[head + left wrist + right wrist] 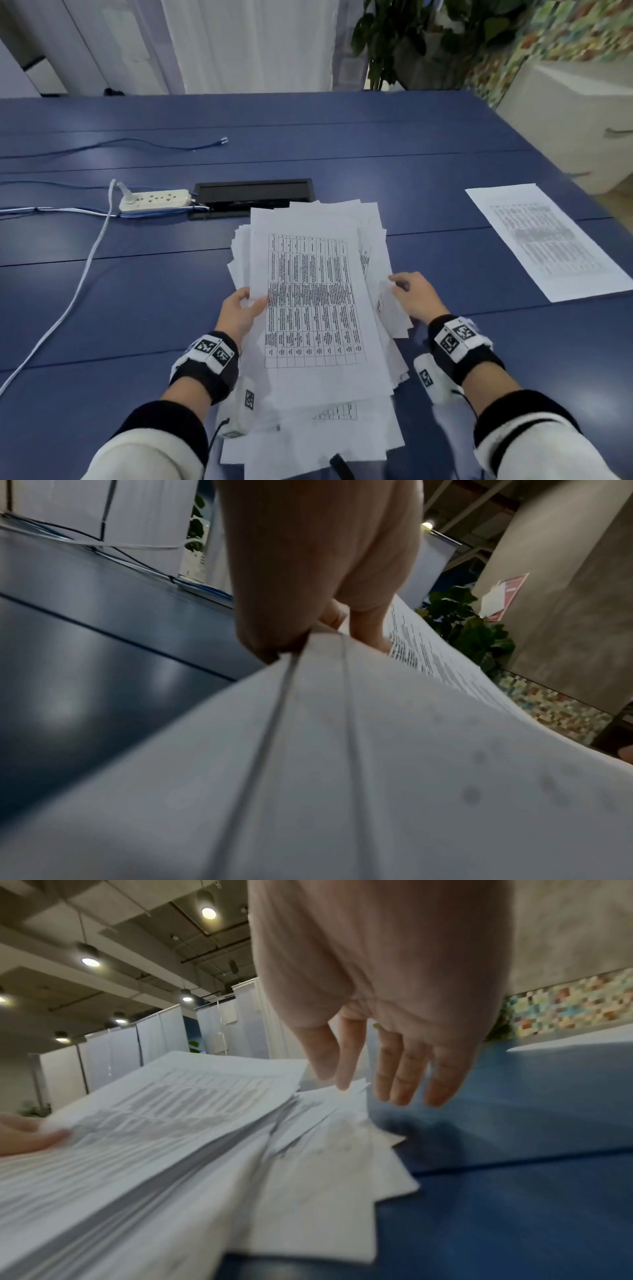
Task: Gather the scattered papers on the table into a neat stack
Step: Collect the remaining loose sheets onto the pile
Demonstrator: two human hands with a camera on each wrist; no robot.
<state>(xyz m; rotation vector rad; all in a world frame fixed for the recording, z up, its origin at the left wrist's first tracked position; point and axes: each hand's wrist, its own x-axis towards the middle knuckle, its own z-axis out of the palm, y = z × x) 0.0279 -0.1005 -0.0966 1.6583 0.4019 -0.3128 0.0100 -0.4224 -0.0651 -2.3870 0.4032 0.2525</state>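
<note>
blue table (pixel 137 308) | uneven paper pile (pixel 315 308) | lone sheet (pixel 548 240) | plant (pixel 411 41) behind

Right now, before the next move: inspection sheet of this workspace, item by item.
Surface: blue table, seams running across it.
Job's things: untidy pile of papers in the centre, edges fanned out; single sheet lying apart at the right.
Clutter: power strip; black cable hatch behind the pile.
Hands: left hand pinches the pile's left edge; right hand open, fingers straight at the pile's right edge.
Cables: white cable from the strip; blue cable with a loose plug further back.
Surroundings: white curtain, potted plant, white cabinet at the right.
</note>
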